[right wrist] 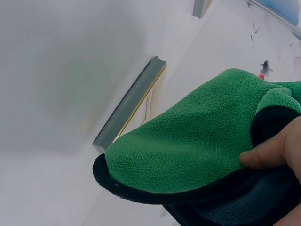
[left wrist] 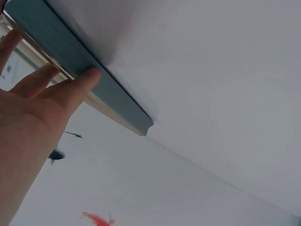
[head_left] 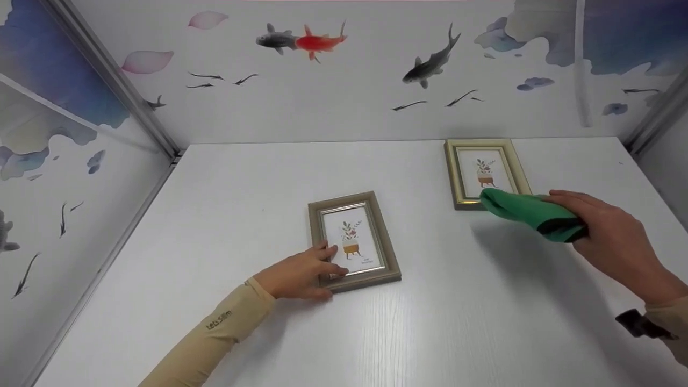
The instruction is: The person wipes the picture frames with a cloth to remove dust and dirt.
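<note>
A brownish-grey picture frame (head_left: pixel 391 250) with a potted-plant print lies near the middle of the white table. My left hand (head_left: pixel 301 269) rests on its lower left part, fingers spread over the front and thumb against the lower edge. In the left wrist view the thumb (left wrist: pixel 87 82) touches the frame's side (left wrist: pixel 115 99). On the right, my right hand (head_left: pixel 618 242) grips a folded green cloth (head_left: pixel 529 212) with black edging. The cloth hangs over a gold picture frame (head_left: pixel 451 172) and hides its lower right corner. In the right wrist view the green cloth (right wrist: pixel 188 136) fills the middle.
The white table (head_left: pixel 226 215) meets a back wall (head_left: pixel 349 102) printed with fish and petals. A similar side panel (head_left: pixel 80 177) stands at the left. The gold frame lies close to the back wall.
</note>
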`<act>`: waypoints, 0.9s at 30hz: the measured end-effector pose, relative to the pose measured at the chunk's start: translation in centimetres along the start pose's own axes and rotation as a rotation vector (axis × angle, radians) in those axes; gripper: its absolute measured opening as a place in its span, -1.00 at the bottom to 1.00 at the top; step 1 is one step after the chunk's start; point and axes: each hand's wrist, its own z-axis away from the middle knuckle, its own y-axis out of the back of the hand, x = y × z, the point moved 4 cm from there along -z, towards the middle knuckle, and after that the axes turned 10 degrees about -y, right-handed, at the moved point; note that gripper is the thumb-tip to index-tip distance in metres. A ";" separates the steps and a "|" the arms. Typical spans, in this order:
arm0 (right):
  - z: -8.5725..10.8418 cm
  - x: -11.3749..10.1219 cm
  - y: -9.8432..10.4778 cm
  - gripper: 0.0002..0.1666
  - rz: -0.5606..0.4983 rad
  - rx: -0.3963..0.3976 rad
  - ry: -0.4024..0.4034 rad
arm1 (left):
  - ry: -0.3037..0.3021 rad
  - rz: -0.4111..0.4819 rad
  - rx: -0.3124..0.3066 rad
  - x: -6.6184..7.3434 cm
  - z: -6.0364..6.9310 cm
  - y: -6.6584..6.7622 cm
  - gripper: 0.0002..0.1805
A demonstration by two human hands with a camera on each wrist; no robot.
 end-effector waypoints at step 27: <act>-1.2 -2.6 -1.9 -0.29 -0.086 -0.006 0.073 | -0.340 -0.520 -0.189 12.0 -7.2 -3.6 -0.31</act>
